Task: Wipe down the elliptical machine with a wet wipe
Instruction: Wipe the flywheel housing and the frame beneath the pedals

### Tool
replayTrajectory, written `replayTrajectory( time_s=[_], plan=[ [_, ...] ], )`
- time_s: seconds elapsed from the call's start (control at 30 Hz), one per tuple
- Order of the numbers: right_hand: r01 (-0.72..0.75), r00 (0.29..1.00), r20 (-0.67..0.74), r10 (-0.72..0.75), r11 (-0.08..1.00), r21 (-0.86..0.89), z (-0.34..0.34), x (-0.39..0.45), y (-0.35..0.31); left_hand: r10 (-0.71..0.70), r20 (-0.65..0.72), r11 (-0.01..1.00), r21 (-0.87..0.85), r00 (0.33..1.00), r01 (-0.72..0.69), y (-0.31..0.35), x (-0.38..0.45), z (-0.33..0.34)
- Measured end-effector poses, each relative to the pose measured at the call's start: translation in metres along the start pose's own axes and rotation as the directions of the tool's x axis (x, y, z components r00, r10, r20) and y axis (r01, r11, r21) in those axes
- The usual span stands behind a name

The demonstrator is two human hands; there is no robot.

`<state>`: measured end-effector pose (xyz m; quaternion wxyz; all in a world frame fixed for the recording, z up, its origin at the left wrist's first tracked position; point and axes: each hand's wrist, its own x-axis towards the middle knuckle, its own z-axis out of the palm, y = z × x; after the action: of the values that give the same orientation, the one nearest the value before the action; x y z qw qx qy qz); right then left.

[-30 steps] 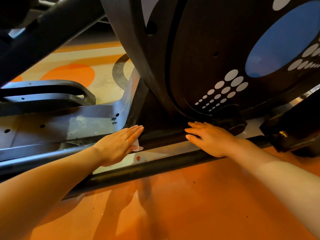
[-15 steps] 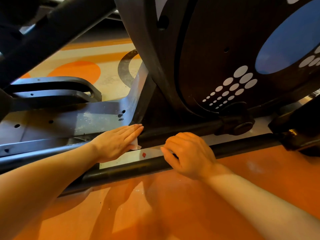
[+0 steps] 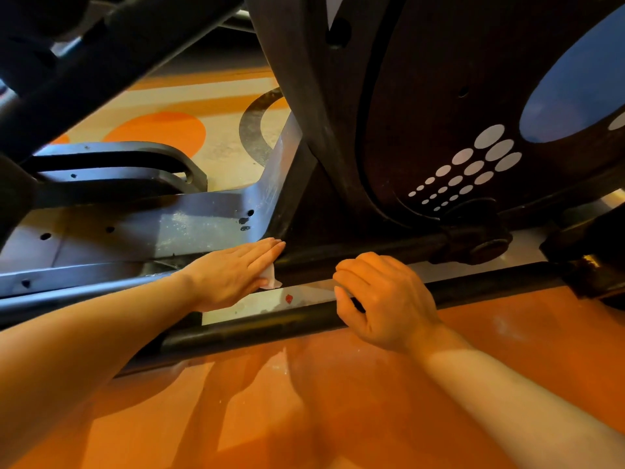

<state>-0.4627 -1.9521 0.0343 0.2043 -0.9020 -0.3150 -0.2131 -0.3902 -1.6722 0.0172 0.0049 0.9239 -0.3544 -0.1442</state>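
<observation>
The elliptical machine's black flywheel housing point(image 3: 422, 113), marked with white dots and a blue oval, fills the upper right. Its grey metal base frame point(image 3: 152, 228) runs left. My left hand point(image 3: 233, 272) lies flat with straight fingers on the base, pressing a white wet wipe point(image 3: 271, 278) whose corner shows under the fingertips. My right hand point(image 3: 382, 299) curls its fingers over the near black rail point(image 3: 270, 323) and grips it.
A second black bar point(image 3: 355, 253) runs behind the rail, ending in a roller joint point(image 3: 480, 240). A small red spot point(image 3: 288, 298) marks the pale strip between the bars. Orange floor point(image 3: 304, 401) lies in front; a dark sloping arm point(image 3: 101, 69) crosses the upper left.
My right hand drew back from the far bar, where it lay flat, and curled round the near black rail. My left hand has stayed flat on the wipe.
</observation>
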Motion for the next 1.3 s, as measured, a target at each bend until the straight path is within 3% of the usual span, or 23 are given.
replayTrajectory(
  time_s=[0.2,0.47,0.77,1.13,1.3],
  plan=[
    [0.099,0.995,0.007,-0.099,0.988,-0.118,0.000,-0.003,0.001,-0.030,0.017,0.999,0.040,0.999,0.030,-0.006,-0.010,-0.002],
    [0.135,0.991,0.038,-0.131,0.980,-0.146,0.001,-0.004,0.004,-0.070,0.030,0.995,0.069,0.997,0.067,0.005,0.007,-0.002],
    [0.209,0.978,0.062,-0.201,0.958,-0.194,0.000,-0.006,0.006,-0.086,0.075,0.996,0.035,0.993,0.084,-0.032,-0.040,-0.003],
    [0.150,0.986,0.098,-0.137,0.978,-0.145,-0.001,-0.004,0.005,-0.052,-0.005,0.996,0.069,0.999,0.052,-0.024,-0.021,0.011],
    [0.137,0.988,0.088,-0.126,0.982,-0.127,-0.002,-0.004,0.004,-0.113,0.013,0.989,0.099,0.993,0.111,-0.042,-0.051,0.010]
  ],
)
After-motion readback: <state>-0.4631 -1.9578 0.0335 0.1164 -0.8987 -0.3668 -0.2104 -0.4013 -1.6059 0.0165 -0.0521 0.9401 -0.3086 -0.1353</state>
